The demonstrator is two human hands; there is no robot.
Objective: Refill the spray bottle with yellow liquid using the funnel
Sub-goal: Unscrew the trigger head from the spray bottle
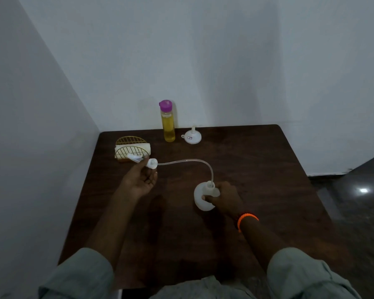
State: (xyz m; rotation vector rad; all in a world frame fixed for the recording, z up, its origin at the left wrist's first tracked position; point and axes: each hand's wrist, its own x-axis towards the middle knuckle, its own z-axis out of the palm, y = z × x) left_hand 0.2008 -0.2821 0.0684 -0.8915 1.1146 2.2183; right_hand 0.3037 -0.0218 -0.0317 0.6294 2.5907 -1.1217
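Now, with the right hand [225, 196] gripping the spray bottle [203, 197], the left hand [139, 180] pinching the sprayer head [144, 161] should draw its dip tube [190, 161] straight out.

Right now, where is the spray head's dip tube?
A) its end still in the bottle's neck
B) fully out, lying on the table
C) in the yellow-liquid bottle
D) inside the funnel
A: the left hand holds the spray head aside, and the dip tube arcs over into the neck of the spray bottle, which the right hand grips.
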